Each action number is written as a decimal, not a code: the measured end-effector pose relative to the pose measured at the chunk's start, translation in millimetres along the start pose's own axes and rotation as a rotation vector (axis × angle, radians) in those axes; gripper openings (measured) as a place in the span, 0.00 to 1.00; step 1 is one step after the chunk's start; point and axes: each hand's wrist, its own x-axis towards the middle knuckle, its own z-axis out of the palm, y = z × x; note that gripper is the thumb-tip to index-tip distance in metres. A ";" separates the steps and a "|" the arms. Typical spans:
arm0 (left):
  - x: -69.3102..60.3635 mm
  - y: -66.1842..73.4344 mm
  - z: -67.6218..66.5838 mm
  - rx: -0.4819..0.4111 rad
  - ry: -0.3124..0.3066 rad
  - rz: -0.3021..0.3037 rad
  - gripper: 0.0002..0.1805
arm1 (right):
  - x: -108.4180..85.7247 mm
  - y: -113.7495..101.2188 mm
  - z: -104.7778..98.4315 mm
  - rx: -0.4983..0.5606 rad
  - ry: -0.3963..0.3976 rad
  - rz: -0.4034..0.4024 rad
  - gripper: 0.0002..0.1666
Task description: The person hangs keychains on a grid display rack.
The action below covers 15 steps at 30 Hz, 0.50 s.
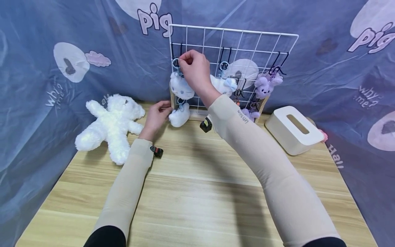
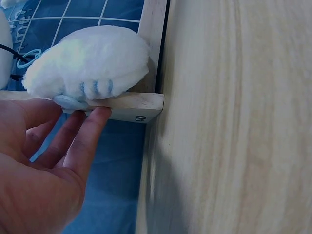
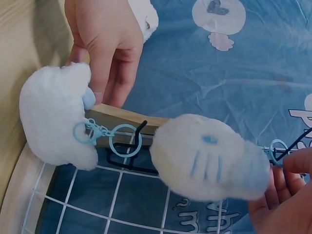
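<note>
My right hand (image 1: 195,68) is at the upper left of a white wire grid rack (image 1: 233,30), thumb and index finger pinching the light blue ring (image 1: 175,63) of a white plush keychain (image 1: 181,85) beside a black hook. The plush hangs below and shows blue markings in the right wrist view. Lower down, my left hand (image 1: 158,116) touches the rack's wooden side post (image 2: 139,103) with fairly straight fingers, beside a second white plush keychain (image 2: 92,61). That plush's light blue ring (image 3: 124,140) is around a black hook.
Another white plush (image 1: 223,84) hangs mid-rack, with purple plush keychains (image 1: 264,85) to the right. A large white stuffed toy (image 1: 112,127) lies on the left of the wooden table (image 1: 197,199). A cream tissue box (image 1: 293,128) stands right. Patterned cloth (image 1: 27,113) surrounds the table.
</note>
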 end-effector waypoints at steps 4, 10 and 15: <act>0.4 0.4 2.0 -0.006 0.000 0.001 0.21 | 11.1 11.5 4.8 0.005 0.015 -0.001 0.09; 0.7 -0.4 3.3 -0.007 -0.005 -0.005 0.21 | 24.5 24.1 8.9 0.005 0.010 0.010 0.07; 0.0 -0.3 1.9 -0.003 0.003 -0.014 0.20 | -0.9 9.9 0.8 0.038 0.011 -0.004 0.09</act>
